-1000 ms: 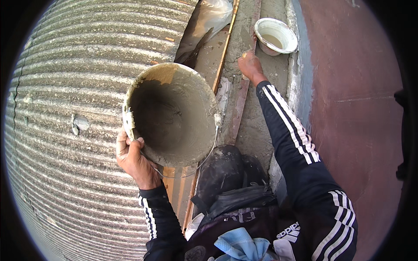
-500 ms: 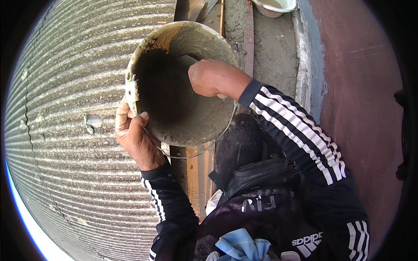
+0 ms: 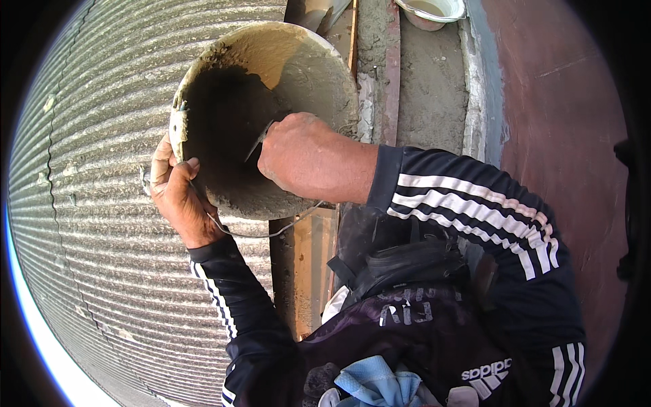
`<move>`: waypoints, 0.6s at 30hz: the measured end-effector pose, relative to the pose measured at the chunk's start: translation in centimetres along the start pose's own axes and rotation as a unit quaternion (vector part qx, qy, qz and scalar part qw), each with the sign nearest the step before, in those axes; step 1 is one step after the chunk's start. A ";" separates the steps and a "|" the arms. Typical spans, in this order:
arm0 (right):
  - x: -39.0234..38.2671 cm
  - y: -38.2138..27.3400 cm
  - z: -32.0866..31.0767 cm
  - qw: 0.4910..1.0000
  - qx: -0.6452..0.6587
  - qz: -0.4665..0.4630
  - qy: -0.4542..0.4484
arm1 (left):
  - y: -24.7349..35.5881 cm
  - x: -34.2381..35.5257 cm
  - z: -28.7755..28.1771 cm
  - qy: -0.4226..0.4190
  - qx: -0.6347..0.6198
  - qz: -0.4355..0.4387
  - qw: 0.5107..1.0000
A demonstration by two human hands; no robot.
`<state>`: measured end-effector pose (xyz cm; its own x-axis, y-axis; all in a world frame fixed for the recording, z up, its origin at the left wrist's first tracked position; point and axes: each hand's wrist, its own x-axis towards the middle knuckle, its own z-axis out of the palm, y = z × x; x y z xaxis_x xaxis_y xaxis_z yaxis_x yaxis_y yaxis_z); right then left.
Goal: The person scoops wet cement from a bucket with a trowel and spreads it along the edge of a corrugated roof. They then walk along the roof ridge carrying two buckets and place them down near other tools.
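Clamping the rim of the mortar-smeared bucket (image 3: pixel 315 60) between the thumb and fingers of our left hand (image 3: pixel 180 197), we hold it tilted, mouth toward us, over the edge of the corrugated sheets (image 3: pixel 108 176); whether it touches them we cannot tell. Our right hand (image 3: pixel 305 152) is inside that mouth, closed around a thin-bladed tool (image 3: pixel 258 144), our fingertips hidden. The wire bail (image 3: pixel 268 235) loops near our left wrist. Ahead, a smaller pail (image 3: pixel 419 20) sits on the gray ledge (image 3: pixel 434 88).

Roofing (image 3: pixel 115 203) left, wall (image 3: pixel 563 169) right, bowl (image 3: pixel 422 22) ahead, trowel (image 3: pixel 257 143) in bucket (image 3: pixel 308 64)
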<state>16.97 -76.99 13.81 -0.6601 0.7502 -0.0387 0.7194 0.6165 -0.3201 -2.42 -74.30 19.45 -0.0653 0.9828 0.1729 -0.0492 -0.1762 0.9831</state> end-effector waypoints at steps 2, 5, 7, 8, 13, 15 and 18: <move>0.1 1.4 -0.1 0.992 -0.047 0.046 0.109 | -0.2 -0.5 0.2 0.010 0.004 0.008 1.000; -0.3 2.6 -0.2 0.979 -0.093 0.096 0.153 | -0.5 -0.4 1.0 0.000 0.021 0.055 0.998; -1.3 2.9 0.0 0.995 -0.037 0.033 0.088 | -0.5 -0.1 1.6 0.025 0.031 0.054 0.998; -1.8 3.1 0.2 1.000 -0.002 0.005 0.001 | -0.4 0.0 1.8 0.020 0.029 0.068 0.997; -1.2 6.1 0.4 0.950 -0.016 0.187 0.250 | 0.6 0.6 2.9 -0.041 0.076 0.106 0.991; -0.9 6.5 0.8 0.958 0.019 0.157 0.237 | 1.4 0.6 3.4 -0.065 0.120 0.134 0.981; -1.1 6.3 1.6 0.960 0.135 0.173 0.172 | 2.3 1.2 4.7 -0.128 0.117 0.184 0.967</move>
<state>21.84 -74.29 10.37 -0.2483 0.9620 0.1137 0.7695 0.2672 -0.5801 2.04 -73.29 22.21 0.2159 0.8427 0.4932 0.1598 -0.5288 0.8336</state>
